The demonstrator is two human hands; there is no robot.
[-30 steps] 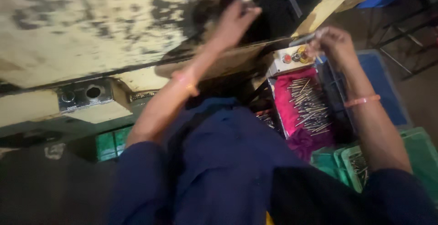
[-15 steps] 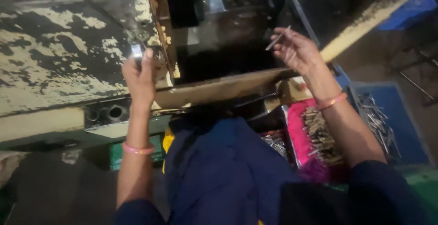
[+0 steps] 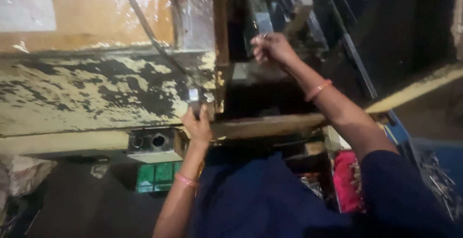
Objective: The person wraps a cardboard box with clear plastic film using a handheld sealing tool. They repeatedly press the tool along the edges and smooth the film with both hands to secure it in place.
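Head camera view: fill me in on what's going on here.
A person in dark blue works at a worn machine with peeling cream paint. The left hand grips a small metal knob on the machine's front edge. The right hand reaches into the dark opening, fingers pinching a thin metal piece. A pink tray sits lower right.
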